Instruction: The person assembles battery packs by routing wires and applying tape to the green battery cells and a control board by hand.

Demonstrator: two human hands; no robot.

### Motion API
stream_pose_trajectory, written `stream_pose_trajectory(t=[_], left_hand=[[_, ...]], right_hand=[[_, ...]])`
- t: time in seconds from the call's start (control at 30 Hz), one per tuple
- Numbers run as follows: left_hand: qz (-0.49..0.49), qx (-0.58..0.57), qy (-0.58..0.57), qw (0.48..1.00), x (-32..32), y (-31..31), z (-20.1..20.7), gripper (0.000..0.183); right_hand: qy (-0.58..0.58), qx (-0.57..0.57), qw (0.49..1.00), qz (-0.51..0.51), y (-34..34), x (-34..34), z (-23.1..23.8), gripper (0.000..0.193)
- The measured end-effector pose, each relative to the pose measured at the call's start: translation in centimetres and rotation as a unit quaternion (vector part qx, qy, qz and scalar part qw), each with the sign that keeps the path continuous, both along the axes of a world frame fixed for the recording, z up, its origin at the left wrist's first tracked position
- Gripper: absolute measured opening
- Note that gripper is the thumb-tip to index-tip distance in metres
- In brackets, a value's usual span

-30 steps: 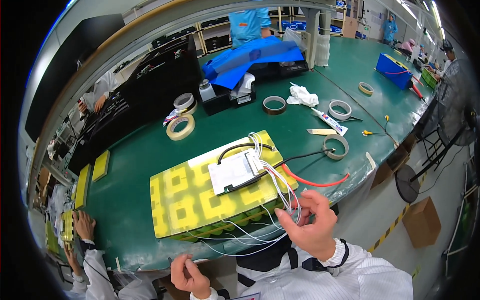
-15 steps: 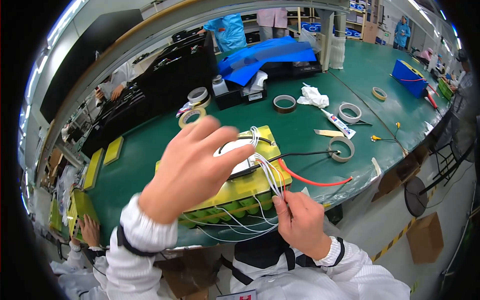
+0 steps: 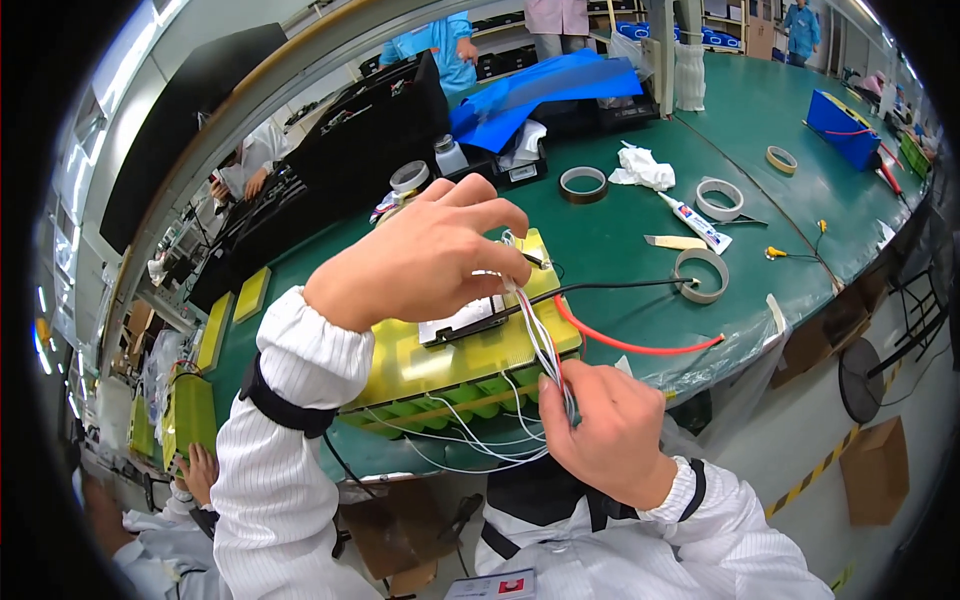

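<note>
A battery pack (image 3: pixel 400 375) with a yellow top and green cells along its side sits on the bench in front of me. A bundle of thin wires (image 3: pixel 537 335), mostly white with a red one, runs over its near edge. My right hand (image 3: pixel 610 430) grips this bundle at the pack's near right corner. Above the pack, my left hand (image 3: pixel 425 255) has its thumb and index finger closed on the upper part of the wires; its other fingers are loosely bent. A thick black cable (image 3: pixel 600 286) and a red cable (image 3: pixel 640 345) extend right from the pack. Several white wires loop along its near side.
Right of the pack lie tape rolls (image 3: pixel 703 275), a glue tube (image 3: pixel 697 222), a yellow-handled blade (image 3: pixel 676 242) and crumpled tissue (image 3: pixel 643 167). Black bins (image 3: pixel 385 120) and a blue sheet (image 3: pixel 540 95) stand behind. Another person's hand (image 3: pixel 200 472) touches a yellow pack (image 3: pixel 187 415) at left.
My left hand has come down and right, from open above the pack to closing on the wires. My right hand keeps its grip on the bundle. The view has shifted slightly.
</note>
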State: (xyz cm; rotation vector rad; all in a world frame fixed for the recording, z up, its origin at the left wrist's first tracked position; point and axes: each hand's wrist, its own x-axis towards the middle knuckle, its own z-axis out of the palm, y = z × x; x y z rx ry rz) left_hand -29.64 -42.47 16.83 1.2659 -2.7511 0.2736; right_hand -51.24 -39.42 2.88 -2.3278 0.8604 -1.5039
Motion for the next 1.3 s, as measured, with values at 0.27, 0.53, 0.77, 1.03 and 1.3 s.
stream_pose_trajectory(t=[0.27, 0.53, 0.77, 1.03, 1.3], left_hand=[[0.025, 0.089, -0.018, 0.996, -0.5, -0.7, 1.2, 0.012], [0.046, 0.094, -0.048, 0.993, -0.9, -0.8, 1.1, 0.013], [0.045, -0.003, -0.029, 0.999, -0.6, 1.7, 0.7, 0.028], [0.328, -0.048, 0.450, 0.829, -6.7, 12.4, -6.1, 0.010], [0.393, -0.097, 0.515, 0.755, -11.1, 11.1, -12.0, 0.019]], right_hand=[[0.093, -0.003, 0.996, -0.008, 0.6, 1.0, -0.7, 0.018], [0.087, 0.048, 0.994, 0.039, 0.0, 1.0, -1.8, 0.022], [0.071, 0.085, 0.990, 0.081, -0.2, 0.9, -2.2, 0.021], [-0.058, 0.354, 0.875, 0.325, -2.7, -0.7, -3.1, 0.032], [-0.051, 0.367, 0.839, 0.399, -2.8, -0.7, -3.3, 0.030]])
